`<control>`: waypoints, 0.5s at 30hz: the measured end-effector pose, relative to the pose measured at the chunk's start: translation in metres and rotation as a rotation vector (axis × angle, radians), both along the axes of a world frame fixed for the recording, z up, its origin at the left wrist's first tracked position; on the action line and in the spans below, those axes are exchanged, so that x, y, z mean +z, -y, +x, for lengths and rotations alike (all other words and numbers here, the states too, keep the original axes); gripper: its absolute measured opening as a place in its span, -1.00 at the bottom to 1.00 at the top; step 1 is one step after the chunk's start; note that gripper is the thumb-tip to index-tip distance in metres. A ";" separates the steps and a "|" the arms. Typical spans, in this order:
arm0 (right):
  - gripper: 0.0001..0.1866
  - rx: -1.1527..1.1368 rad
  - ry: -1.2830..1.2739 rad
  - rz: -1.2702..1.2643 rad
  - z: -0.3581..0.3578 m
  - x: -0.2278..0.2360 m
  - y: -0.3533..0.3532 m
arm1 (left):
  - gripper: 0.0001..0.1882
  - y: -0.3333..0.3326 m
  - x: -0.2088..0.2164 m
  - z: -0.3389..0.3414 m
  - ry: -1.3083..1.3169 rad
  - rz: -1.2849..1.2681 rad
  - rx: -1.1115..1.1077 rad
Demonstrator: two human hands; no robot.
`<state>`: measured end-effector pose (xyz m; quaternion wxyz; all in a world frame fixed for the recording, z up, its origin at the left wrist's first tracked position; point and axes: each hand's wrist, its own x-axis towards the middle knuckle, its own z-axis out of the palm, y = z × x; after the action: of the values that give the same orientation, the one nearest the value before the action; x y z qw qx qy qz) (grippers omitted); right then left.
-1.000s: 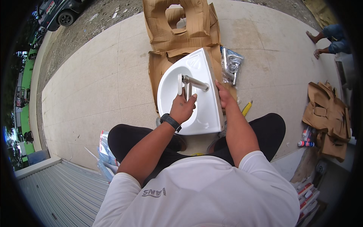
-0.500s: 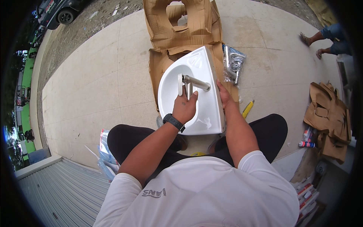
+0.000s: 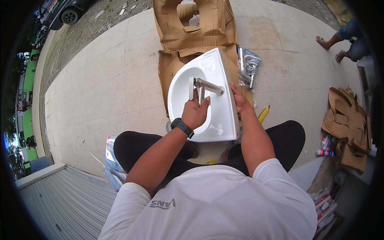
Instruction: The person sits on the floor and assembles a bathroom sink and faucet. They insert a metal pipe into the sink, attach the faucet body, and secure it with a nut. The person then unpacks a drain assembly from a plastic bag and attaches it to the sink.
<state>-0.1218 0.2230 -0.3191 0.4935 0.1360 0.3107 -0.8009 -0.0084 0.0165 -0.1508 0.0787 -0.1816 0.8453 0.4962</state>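
A white ceramic washbasin (image 3: 224, 120) stands tilted between my knees, its flat back side to the right. A brushed-metal faucet (image 3: 210, 86) is set in its deck and reaches left over the bowl. My left hand (image 3: 195, 114), with a dark watch on the wrist, has its fingers closed around the faucet's metal body, thumb on the near side. My right hand (image 3: 241, 100) grips the basin's back edge level with the faucet's base; most of its fingers are hidden behind and under the basin.
Torn cardboard packaging (image 3: 196, 36) lies beneath and beyond the basin. A plastic bag of metal fittings (image 3: 249, 66) and a yellow-black tool (image 3: 263, 115) lie to its right. More cardboard (image 3: 347, 122) sits far right. Another person's feet (image 3: 332, 46) show at upper right; blue plastic packaging (image 3: 113, 166) is by my left knee.
The basin and faucet have shifted very slightly right, with both hands keeping their hold. At upper right, the other person's feet have moved a little.
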 end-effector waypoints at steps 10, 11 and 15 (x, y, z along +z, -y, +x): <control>-0.48 -0.054 0.135 0.069 0.010 -0.043 -0.014 | -0.26 0.003 -0.019 0.004 -0.062 0.041 -0.008; -0.48 -0.007 0.111 -0.006 0.007 -0.046 -0.017 | -0.25 0.004 -0.019 0.003 -0.021 0.075 0.006; -0.45 0.073 0.091 0.008 -0.001 -0.058 -0.022 | -0.23 0.004 -0.014 0.002 0.024 0.131 0.019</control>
<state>-0.1224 0.2450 -0.3771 0.5353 0.1628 0.2962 -0.7741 -0.0064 0.0128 -0.1648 0.0959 -0.1899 0.8083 0.5490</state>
